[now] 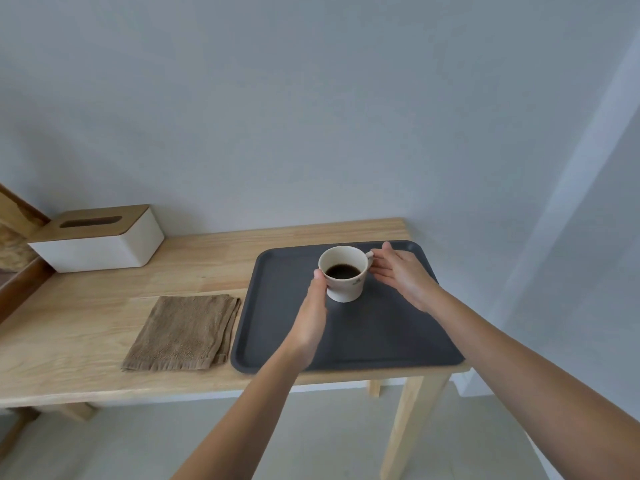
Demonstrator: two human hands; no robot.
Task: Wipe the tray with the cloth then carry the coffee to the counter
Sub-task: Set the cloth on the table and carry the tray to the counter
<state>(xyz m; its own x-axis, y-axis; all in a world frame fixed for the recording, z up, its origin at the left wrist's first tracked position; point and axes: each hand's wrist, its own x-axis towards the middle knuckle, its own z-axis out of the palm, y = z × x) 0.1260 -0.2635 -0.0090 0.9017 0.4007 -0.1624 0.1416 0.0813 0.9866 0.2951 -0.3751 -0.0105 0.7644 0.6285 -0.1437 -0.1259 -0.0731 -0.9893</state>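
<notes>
A white cup of black coffee (344,275) stands on the far half of a dark grey tray (381,341) at the right end of a wooden table. My left hand (311,317) touches the cup's left side with its fingertips, fingers straight. My right hand (401,275) is open beside the cup's handle, fingers spread, close to it or just touching. A folded brown cloth (183,334) lies flat on the table, just left of the tray.
A white tissue box with a wooden lid (100,239) sits at the table's (86,375) back left. A grey wall runs behind the table. A wooden frame edge shows at far left. The tray's front edge reaches the table's front edge.
</notes>
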